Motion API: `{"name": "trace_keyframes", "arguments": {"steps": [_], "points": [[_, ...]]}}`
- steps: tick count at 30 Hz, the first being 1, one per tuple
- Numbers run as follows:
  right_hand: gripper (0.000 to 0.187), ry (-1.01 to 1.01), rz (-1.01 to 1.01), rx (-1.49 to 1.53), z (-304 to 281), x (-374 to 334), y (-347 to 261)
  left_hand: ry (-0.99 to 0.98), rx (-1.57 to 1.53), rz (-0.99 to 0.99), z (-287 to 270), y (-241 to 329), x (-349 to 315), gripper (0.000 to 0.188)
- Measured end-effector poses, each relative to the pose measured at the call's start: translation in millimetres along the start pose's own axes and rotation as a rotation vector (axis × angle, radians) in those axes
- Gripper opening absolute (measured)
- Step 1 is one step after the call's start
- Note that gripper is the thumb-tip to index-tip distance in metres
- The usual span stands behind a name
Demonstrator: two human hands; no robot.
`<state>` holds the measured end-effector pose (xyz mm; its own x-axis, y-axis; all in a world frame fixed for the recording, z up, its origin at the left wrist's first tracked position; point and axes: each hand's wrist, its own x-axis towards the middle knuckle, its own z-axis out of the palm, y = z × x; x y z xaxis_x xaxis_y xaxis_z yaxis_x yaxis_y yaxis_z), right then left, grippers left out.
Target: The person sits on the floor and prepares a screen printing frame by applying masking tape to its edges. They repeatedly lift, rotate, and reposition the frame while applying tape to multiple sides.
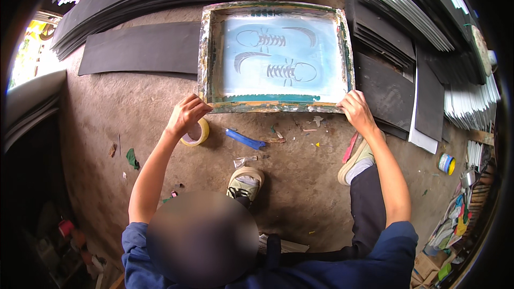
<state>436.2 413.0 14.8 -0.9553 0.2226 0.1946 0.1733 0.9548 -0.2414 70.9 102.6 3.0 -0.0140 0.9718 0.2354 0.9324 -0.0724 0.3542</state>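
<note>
In front of me is a screen printing frame (276, 109), its wooden edges caked with old paint. Its pale blue mesh (251, 83) bears dark outlined shapes, some with lacing-like strokes and some curved like crescents. A band of teal paint runs along the near inside edge. My left hand (188, 112) grips the frame's near left corner, fingers closed on the rim. At the near right corner my right hand (356, 109) pinches the rim the same way. Just below my left hand lies a roll of tape (201, 135). What lies under the frame is hidden.
Black sheets (139, 48) lie left of the frame, with a stack of black sheets (144, 0) behind. More black sheets (383, 88) and white-edged stacks (471, 104) stand right. A blue strip (243, 139) and scraps litter the floor near my shoes (246, 182). A small paint tub (446, 164) sits right.
</note>
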Motion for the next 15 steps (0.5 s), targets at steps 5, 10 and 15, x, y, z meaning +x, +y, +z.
{"name": "trace_keyframes", "arguments": {"steps": [5, 10, 15], "points": [[0.008, 0.014, -0.083, -0.085, 7, -5, 2, -0.011, 0.096, 0.085, 11, -4, -7, 0.012], [0.011, 0.001, -0.156, -0.184, 10, -8, 0, -0.063, 0.165, 0.13, 13, -6, -10, 0.015], [0.017, -0.027, -0.151, -0.28, 15, -17, 1, -0.07, 0.208, 0.146, 19, -8, -16, 0.022]]}}
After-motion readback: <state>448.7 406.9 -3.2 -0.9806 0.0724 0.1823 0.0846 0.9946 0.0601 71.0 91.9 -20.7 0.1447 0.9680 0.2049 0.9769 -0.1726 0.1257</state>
